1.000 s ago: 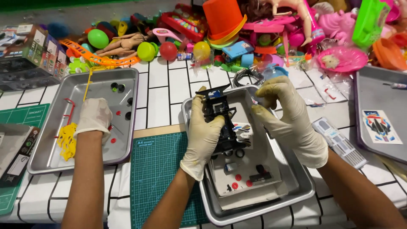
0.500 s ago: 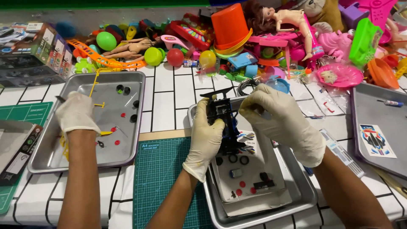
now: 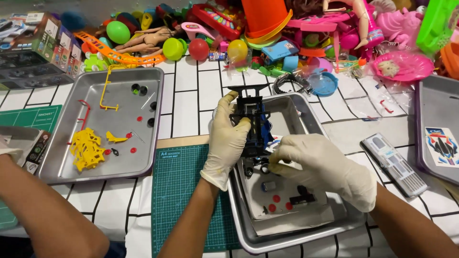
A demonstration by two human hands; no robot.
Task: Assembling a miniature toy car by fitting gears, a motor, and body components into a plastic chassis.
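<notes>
At the far left edge, another person's gloved hand [image 3: 8,152] and bare forearm rest over the desk [image 3: 189,102], near a shallow steel tray [image 3: 57,167] that holds a yellow plastic parts frame [image 3: 87,149], small black wheels [image 3: 139,89] and red round bits. These pieces lie loose, so a bump from that arm could scatter them.

Further right, a green cutting mat [image 3: 179,191] lies beside a second steel tray [image 3: 287,239]. Above this tray the left hand [image 3: 228,138], in a cream glove, has its grip pressed around a black and blue toy car chassis [image 3: 252,125], held upright and tilted. The right hand [image 3: 321,168], also gloved, pinches at the chassis' lower end; what sits between its fingertips is too small to tell. Gloves dull the touch, so a tiny part could slip and drop among the red dots and dark pieces on the white sheet [image 3: 287,200] below, or bounce out.

Beyond, at the right, a grey flat case [image 3: 393,165] lies near the tray.
</notes>
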